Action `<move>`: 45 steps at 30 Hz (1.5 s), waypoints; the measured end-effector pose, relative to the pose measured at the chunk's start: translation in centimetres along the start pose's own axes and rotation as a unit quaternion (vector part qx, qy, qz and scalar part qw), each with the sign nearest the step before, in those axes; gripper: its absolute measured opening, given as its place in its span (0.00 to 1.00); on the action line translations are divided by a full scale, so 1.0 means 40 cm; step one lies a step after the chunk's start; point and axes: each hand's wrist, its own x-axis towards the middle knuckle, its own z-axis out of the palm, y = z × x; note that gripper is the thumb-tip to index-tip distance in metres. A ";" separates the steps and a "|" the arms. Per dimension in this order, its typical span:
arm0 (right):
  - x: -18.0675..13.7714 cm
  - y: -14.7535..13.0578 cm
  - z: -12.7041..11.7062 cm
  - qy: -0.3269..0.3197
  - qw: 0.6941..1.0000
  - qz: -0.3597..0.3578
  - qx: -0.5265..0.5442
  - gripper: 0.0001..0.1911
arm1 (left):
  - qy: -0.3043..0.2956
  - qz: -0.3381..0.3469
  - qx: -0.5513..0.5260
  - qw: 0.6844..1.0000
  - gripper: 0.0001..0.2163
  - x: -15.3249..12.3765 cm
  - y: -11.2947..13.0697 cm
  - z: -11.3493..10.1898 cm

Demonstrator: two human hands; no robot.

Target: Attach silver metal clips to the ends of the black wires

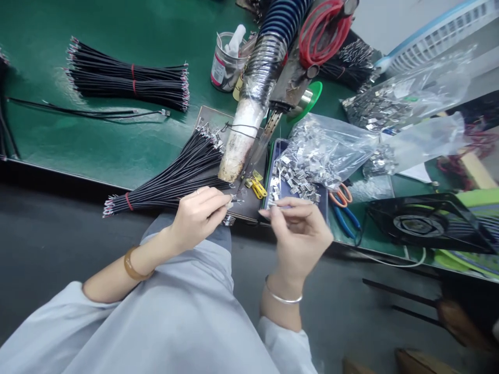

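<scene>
My left hand is closed in a pinch on the end of a thin black wire, beside a fanned bundle of black wires tied with a red band. My right hand is closed, fingers pinched on a small metal terminal at the edge of a dark tray heaped with small metal terminals. The two hands are a short gap apart, at the bench's front edge.
A taped hose and soldering fixture hangs over the green bench. Another tied wire bundle lies at the back left. Plastic bags of terminals, a jar, orange-handled scissors, blue pliers and a black fan sit to the right.
</scene>
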 end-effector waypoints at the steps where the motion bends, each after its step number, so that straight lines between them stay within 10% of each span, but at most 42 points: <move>1: -0.015 -0.005 0.016 0.018 1.000 -0.025 -0.003 0.07 | -0.001 -0.017 -0.023 1.000 0.07 0.001 0.005 0.000; 10: -0.043 0.013 0.083 -0.105 0.990 0.024 0.089 0.05 | -0.107 -0.302 -0.260 0.911 0.08 0.030 0.021 -0.018; 32: -0.049 0.007 0.058 -0.116 0.987 -0.097 -0.044 0.08 | -0.122 -0.035 -0.062 0.990 0.12 -0.009 -0.011 0.004; 45: -0.081 0.011 0.075 0.012 0.986 -0.164 0.002 0.09 | -0.126 -0.398 -0.372 0.829 0.07 0.053 0.013 -0.015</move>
